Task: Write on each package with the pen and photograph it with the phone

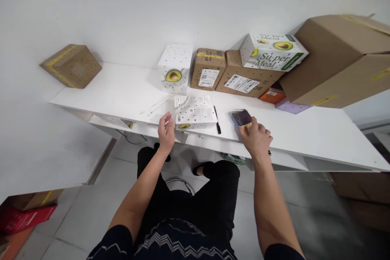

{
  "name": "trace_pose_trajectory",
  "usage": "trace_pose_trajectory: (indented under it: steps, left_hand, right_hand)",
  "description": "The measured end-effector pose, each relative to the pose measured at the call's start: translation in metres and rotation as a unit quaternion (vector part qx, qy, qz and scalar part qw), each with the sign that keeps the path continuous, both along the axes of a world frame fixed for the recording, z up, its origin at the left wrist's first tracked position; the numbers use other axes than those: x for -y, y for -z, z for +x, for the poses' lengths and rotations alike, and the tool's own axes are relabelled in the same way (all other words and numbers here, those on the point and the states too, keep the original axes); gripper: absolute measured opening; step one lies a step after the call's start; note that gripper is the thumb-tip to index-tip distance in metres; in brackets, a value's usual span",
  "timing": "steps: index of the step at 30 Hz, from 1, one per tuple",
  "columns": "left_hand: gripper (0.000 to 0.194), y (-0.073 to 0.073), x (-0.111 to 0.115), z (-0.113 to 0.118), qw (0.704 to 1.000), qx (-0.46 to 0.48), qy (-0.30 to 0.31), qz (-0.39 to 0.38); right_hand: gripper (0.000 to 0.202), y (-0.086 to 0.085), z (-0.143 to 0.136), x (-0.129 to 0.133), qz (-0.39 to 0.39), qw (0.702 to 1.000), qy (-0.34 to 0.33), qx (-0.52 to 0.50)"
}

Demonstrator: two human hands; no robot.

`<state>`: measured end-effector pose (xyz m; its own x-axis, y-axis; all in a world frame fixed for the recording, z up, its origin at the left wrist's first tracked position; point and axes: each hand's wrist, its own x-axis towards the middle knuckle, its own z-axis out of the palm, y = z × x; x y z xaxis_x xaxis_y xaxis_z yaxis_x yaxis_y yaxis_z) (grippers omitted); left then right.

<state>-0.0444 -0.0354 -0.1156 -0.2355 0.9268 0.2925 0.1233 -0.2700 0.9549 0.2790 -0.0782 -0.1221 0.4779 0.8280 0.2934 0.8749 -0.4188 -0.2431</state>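
Note:
My left hand (166, 133) holds nothing, its fingers loosely bent and apart, beside the left end of a white carton (195, 110) with an avocado picture. That carton lies near the front edge of the white desk (134, 91). A black pen (217, 121) rests along the carton's right side. Farther right, the thumb and fingers of my right hand (257, 138) grip the near end of what looks like a smartphone (242, 118), dark at its far end. Something blue shows at its left edge; the near end is partly hidden by my fingers.
Against the wall stand an upright avocado carton (174, 69), two brown boxes (209, 69) with labels, a "Su-per Meal" carton (274, 52) and a large tilted cardboard box (341, 61). An orange box (272, 94) and a purple box (292, 106) sit below. Another brown box (74, 67) stands far left.

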Motion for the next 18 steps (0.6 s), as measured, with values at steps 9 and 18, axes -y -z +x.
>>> trace_pose_trajectory:
  steps: [9,18]
  left_hand:
    - [0.058,0.003,-0.013,-0.02,0.953,0.0,0.099,-0.286]
    - [0.084,-0.004,-0.016,-0.015,0.917,0.089,0.131,-0.366]
  right_hand:
    - [0.057,0.017,0.01,-0.012,-0.025,0.999,-0.032,0.02]
    - [0.059,-0.028,-0.081,-0.03,0.034,0.945,-0.222,-0.237]
